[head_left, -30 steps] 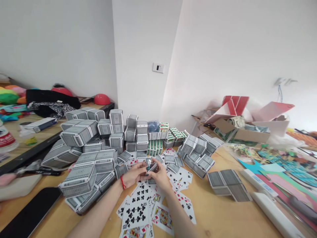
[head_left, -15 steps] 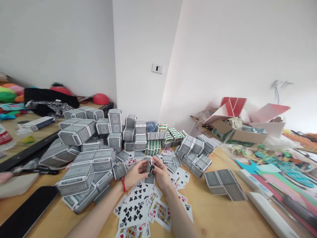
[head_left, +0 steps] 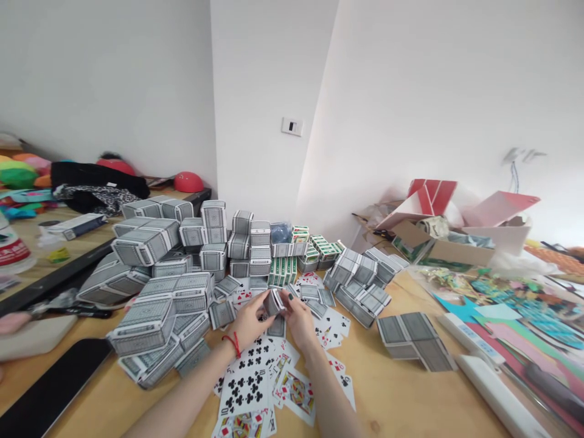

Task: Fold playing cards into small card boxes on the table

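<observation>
Two hands out over the tabletop (head_left: 383, 395), and in among plenty of clutter. Gripped in the left hand (head_left: 250, 319), right up between the two: a folded card (head_left: 274, 300), tilted, grey back showing. At its right edge, the fingers of the right hand (head_left: 298, 317), bent; impossible to tell whether pinching or only touching. Just below, a grey card (head_left: 276, 328), back up. And nearer still, spread under and between the forearms, loose cards (head_left: 244, 389), face up, overlapping, ten of clubs plain to see.

Straight ahead, a wall of card blocks (head_left: 214, 222), stacked high, with green boxes (head_left: 283, 271) in the middle and a blue bag (head_left: 280, 232) on top. Crowding in on the left, near the wrist with its red cord (head_left: 233, 345), a big block pile (head_left: 146, 319). Over on the right, a leaning cluster (head_left: 358, 280), then a flat piece (head_left: 415, 340) off by itself. Farther right, a white bar (head_left: 502, 395) and coloured paper (head_left: 524, 350). Far left, a black slab (head_left: 55, 386).
</observation>
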Demonstrator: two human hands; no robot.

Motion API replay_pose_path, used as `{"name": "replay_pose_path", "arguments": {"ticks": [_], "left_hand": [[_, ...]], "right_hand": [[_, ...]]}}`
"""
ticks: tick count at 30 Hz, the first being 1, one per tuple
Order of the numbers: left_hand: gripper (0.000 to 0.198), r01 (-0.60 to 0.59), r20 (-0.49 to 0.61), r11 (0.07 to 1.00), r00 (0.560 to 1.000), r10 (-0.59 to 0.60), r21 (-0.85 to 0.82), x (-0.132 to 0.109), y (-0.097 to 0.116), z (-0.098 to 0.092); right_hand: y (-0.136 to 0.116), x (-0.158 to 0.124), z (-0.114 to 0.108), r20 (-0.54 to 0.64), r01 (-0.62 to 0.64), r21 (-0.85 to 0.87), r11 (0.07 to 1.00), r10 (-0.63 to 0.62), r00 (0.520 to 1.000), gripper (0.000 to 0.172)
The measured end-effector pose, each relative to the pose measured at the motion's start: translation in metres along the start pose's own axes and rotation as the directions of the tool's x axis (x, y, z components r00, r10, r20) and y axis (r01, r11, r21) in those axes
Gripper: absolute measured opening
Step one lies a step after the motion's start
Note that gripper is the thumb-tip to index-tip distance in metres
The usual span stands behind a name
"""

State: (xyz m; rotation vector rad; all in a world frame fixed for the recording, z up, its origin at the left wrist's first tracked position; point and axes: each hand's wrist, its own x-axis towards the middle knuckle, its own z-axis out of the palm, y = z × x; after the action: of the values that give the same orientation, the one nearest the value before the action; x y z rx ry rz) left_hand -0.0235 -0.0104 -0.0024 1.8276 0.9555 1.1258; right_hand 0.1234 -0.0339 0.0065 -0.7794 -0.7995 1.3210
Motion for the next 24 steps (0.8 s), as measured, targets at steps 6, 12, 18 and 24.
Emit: {"name": "replay_pose_path", "arguments": {"ticks": [6,12,18,24], "left_hand": [[0.058,-0.152,0.058,0.941,0.988,0.141,0.302,-0.002,-0.0076,-0.0039],[0.059,-0.187,0.095,0.878,0.982,0.162,0.441,-0.0041,-0.0077,-0.0035],[0.057,-0.205,0.078,0.879,0.979,0.189,0.431,-0.003,-0.0032,-0.0027],[0.057,-0.203,0.067,0.893,0.979,0.192,0.401,-0.0034,-0.0072,-0.0018]], "right_hand": [[0.0077,0.002,-0.0013,-0.022,0.122,-0.417,0.901,-0.144,0.989,0.037],[0.0052,0.0,0.0033,0.038,0.107,-0.434,0.895,-0.101,0.994,0.036],[0.0098,0.0002,0.005,0.012,0.056,-0.435,0.899,-0.056,0.998,0.041],[0.0092,0.0011,0.001,0.015,0.038,-0.424,0.905,-0.035,0.999,0.041]]}}
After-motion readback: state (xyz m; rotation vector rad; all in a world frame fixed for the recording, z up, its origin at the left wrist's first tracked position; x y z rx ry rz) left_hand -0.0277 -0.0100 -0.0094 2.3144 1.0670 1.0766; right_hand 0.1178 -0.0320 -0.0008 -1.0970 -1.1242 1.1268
